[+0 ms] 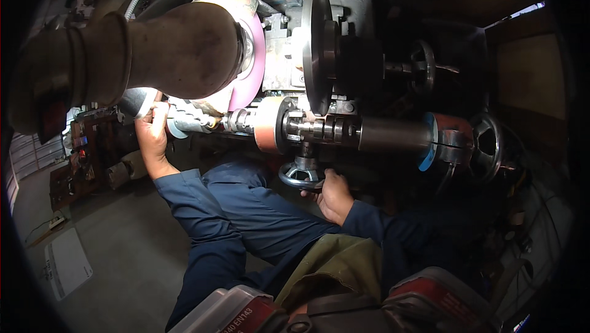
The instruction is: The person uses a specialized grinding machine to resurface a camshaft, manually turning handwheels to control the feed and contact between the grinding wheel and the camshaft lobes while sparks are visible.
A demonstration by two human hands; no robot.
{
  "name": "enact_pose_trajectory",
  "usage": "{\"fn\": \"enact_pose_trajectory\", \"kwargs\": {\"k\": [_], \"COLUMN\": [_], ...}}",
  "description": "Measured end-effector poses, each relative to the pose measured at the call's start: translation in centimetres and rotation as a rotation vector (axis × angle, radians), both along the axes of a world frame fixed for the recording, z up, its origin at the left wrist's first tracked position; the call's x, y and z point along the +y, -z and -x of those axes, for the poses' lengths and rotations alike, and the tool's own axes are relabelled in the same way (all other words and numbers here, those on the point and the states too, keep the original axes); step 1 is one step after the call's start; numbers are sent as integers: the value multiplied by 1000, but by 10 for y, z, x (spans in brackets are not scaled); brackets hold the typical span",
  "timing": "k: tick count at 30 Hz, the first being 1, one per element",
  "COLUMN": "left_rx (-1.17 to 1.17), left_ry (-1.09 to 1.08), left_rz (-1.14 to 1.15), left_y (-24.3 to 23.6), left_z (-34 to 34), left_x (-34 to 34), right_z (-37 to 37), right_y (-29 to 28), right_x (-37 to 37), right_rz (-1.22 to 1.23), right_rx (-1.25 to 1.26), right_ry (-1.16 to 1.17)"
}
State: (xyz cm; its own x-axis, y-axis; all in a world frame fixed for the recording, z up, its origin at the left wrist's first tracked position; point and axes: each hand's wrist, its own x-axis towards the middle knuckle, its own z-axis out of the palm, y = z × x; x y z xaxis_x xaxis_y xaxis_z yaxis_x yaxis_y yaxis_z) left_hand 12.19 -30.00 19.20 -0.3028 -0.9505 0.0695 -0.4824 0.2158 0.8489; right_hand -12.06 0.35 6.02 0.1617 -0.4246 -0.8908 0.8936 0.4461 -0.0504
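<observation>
My right hand [335,196] is closed on the rim of a small chrome handwheel [301,176] at the front of a grinding machine. My left hand [155,136] is raised at the machine's left end. Its fingers are curled beside a grey cylinder [136,102] in bright light; what they hold is partly hidden. Between the hands runs a shiny stepped metal shaft [319,129], passing through an orange-rimmed ring [269,125]. Behind it stands a pink grinding wheel [255,56], strongly lit. To the right of that is a large dark steel disc [316,44].
A big dark rounded body [184,50] covers the upper left, close to view. A thick steel cylinder [393,133] leads right to another handwheel [487,148]. A smaller handwheel [423,66] stands behind. Clear plastic canisters [233,311] occupy the lower edge. A white board [67,263] lies at left.
</observation>
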Motion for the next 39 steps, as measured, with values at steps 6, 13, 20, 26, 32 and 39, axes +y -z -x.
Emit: {"fn": "enact_pose_trajectory", "kwargs": {"k": [6,13,20,26,32,39], "left_rx": [24,48,15,18,-15,11], "left_ry": [-12,-13,-24,-35,-11,-17], "left_rz": [-4,-1,2,6,1,24], "left_y": [2,0,3,-2,0,-2], "left_z": [-1,4,0,6,0,7], "left_x": [-3,-1,-3,2,-3,2], "right_z": [19,19,15,14,18,15], "right_y": [54,129,8,94,126,32], "right_x": [9,17,-12,17,16,-4], "right_rz": [-5,164,-128,50,137,-103], "right_rx": [-250,-479,-70,-194,-438,-181], "right_ry": [-107,-243,-45,-215,-206,-40]}}
